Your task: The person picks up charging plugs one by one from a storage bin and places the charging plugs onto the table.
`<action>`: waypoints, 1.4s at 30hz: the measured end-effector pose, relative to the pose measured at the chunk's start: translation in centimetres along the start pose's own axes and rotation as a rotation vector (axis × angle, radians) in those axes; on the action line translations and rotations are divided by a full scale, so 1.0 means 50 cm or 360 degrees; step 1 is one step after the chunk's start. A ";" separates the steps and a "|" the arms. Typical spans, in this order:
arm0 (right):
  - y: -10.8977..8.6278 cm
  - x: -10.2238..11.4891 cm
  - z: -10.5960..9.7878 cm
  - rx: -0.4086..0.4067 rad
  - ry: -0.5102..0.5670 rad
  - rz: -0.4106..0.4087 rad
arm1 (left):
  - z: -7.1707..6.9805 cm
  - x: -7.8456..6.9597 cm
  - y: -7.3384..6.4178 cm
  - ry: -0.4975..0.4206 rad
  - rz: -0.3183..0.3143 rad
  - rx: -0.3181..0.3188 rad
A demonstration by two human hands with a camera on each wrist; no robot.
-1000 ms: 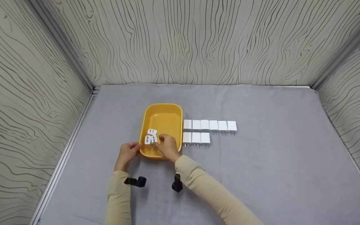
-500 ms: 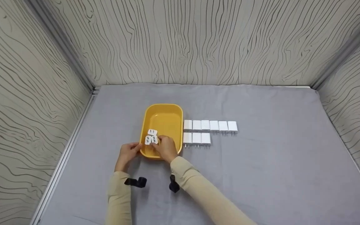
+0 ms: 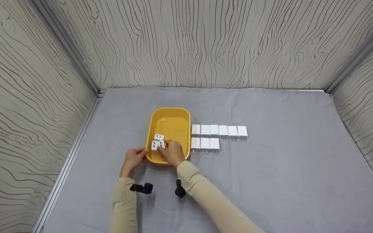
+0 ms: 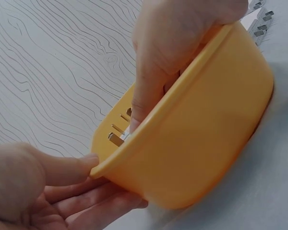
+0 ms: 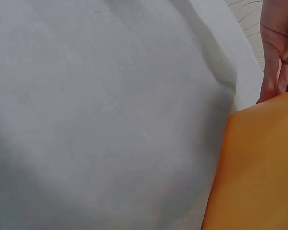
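Note:
A yellow plastic tub [image 3: 176, 129] stands on the grey cloth, with three white power adapters [image 3: 154, 145] inside at its near left, prongs up. My left hand [image 3: 133, 159] grips the tub's near left rim; in the left wrist view, the thumb lies on top and the fingers are below, outside the wall. My right hand [image 3: 174, 152] reaches over the near right side into the tub, its thumb and fingers pinching the rightmost power adapter [image 3: 161, 144]. In the left wrist view, metal prongs [image 4: 116, 139] show beside the right fingertips, while the tub wall hides the adapter bodies.
Against the tub's right side, white power adapters lie in two rows: a longer back row [image 3: 219, 130] of several and a front row [image 3: 205, 143] of three, prongs facing the near side. Black wrist-camera mounts [image 3: 180, 191] stick out from the sleeves. Patterned walls [image 3: 193, 45] enclose the table.
My right hand and forearm have shifted slightly left, staying at the rightmost power adapter in the tub. My left hand keeps its grip on the rim, and both adapter rows are unchanged.

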State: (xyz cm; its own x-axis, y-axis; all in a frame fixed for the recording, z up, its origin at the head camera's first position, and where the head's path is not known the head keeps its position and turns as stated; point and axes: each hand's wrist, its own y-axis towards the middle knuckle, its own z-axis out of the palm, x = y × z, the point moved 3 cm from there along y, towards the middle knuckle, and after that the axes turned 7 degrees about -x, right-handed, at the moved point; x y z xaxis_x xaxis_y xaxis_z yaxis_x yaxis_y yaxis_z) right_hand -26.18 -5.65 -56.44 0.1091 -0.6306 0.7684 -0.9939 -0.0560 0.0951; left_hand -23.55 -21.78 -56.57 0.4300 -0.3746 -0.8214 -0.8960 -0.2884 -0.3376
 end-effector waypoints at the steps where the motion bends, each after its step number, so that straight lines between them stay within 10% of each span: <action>1: 0.000 0.000 0.000 0.0011 0.0005 -0.0003 | 0.000 0.000 0.000 -0.0005 0.0000 0.0002; 11: -0.003 0.001 -0.004 0.0044 0.0115 -0.0006 | 0.001 -0.007 -0.004 -0.0007 0.0118 -0.0026; 34: -0.023 0.012 -0.028 0.0192 -0.0062 -0.0052 | 0.007 -0.003 -0.002 -0.0046 -0.0070 -0.0007; 42: -0.032 0.011 -0.042 0.0195 -0.0133 -0.0154 | 0.002 -0.005 -0.006 -0.0021 0.0021 -0.0019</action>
State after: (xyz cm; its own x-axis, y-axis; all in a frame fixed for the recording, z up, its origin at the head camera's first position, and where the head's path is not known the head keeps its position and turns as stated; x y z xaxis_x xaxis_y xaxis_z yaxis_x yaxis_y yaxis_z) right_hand -24.51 -4.27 -54.85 0.2076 -0.6797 0.7035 -0.9740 -0.2104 0.0841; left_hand -23.41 -21.52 -56.28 0.4164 -0.3666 -0.8320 -0.9002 -0.2942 -0.3210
